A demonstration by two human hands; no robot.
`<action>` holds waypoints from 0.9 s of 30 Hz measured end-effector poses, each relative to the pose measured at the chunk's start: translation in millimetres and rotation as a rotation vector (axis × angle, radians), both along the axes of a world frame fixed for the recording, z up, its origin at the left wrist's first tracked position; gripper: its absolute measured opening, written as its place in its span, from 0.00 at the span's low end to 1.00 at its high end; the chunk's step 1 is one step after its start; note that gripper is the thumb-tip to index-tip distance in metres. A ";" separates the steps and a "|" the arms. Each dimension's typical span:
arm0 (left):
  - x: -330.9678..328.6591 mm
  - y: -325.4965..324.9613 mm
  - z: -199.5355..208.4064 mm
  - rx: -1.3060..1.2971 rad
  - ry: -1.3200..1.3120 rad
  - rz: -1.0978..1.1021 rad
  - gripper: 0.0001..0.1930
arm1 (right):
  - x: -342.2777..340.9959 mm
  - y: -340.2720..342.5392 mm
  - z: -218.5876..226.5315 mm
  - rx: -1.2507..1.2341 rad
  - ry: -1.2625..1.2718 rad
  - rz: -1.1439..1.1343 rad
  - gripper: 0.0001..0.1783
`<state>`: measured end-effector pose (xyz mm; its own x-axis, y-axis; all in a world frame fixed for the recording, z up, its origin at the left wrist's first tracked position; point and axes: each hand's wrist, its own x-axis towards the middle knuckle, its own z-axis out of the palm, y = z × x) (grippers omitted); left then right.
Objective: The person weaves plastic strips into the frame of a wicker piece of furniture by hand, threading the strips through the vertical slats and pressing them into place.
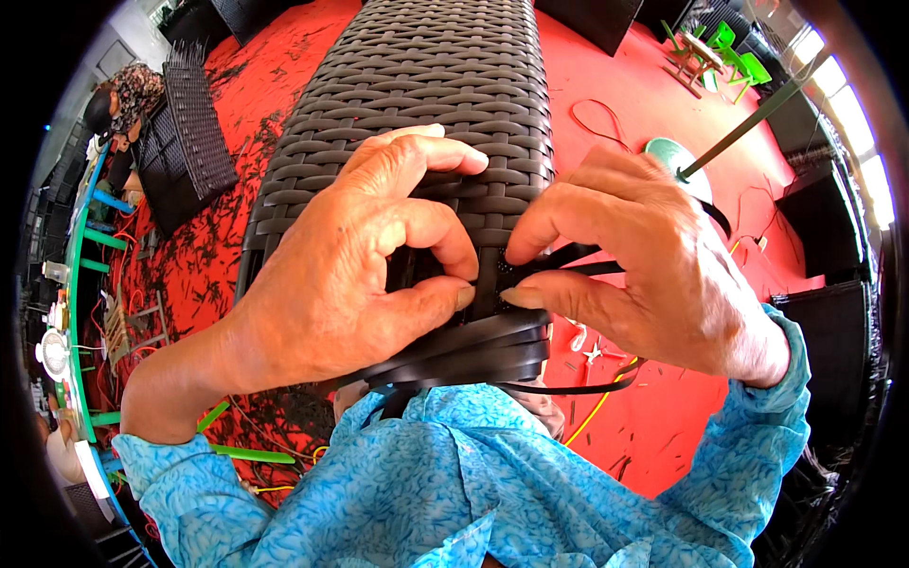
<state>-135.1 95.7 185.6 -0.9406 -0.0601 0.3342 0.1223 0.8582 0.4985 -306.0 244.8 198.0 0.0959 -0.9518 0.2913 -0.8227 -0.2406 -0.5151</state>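
A long dark brown woven wicker panel (431,85) stretches away from my lap, its near end under my hands. My left hand (341,256) is on the panel's left side, thumb and forefinger pinched at the edge of a flat black plastic strip (488,276). Across from it, my right hand (630,256) is slightly blurred. Its thumb and forefinger curve toward the same strip with a small gap between their tips, and other loose strips pass behind that gap. Below both hands, a bundle of flat black strips (464,348) bends across the panel's near end.
Dark strip scraps litter the red floor (294,57). A person (133,95) sits at far left beside a woven panel (199,123). Pliers (593,353) lie at right below my hand. A pole on a round green base (677,161) and green chairs (751,71) stand farther right.
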 end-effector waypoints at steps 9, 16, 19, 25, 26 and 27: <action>10.7 -11.6 0.3 0.251 0.021 0.000 0.02 | 6.1 -7.3 15.0 -0.171 0.326 -0.017 0.11; 30.3 -17.2 14.9 0.633 0.114 0.193 0.06 | 20.2 -30.4 17.5 -0.079 0.196 0.081 0.09; 35.5 -23.3 11.3 0.727 0.141 0.206 0.07 | 29.0 -35.2 19.1 0.160 -0.126 0.085 0.10; 38.3 -21.0 6.2 0.769 0.164 0.163 0.08 | 30.4 -39.0 10.7 0.324 -0.422 0.001 0.09; 37.3 -21.1 6.2 0.774 0.183 0.148 0.09 | 29.4 -38.2 6.4 0.274 -0.551 0.008 0.09; 37.5 -25.5 6.4 0.769 0.143 0.122 0.09 | 29.0 -37.0 14.9 0.353 -0.684 -0.019 0.09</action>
<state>-97.6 70.2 192.0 -0.8632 -0.4239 0.2742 0.1572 0.2904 0.9439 -277.0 207.8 212.9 -0.0136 -0.9990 -0.0414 -0.2960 0.0436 -0.9542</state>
